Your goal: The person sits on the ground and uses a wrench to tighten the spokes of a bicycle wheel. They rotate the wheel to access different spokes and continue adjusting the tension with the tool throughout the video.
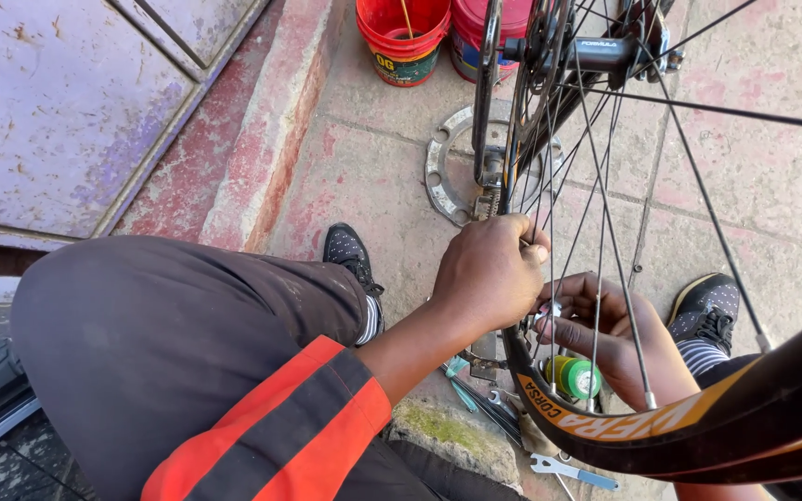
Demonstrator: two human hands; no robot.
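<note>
head view: bicycle wheel (605, 232), upright, spokes across frame. left hand (489, 274) closed in a fist at the wheel's spokes, near the rim. right hand (605, 339) behind the spokes, fingers curled; what it grips cannot be told. green-capped bottle (575, 378) below the wheel. red bucket (403, 37) beyond the wheel.

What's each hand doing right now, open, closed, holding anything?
Left hand: closed, grip around the spokes of the bicycle wheel.
Right hand: behind the spokes, fingers curled around a small metal part; what it is cannot be told.
</note>
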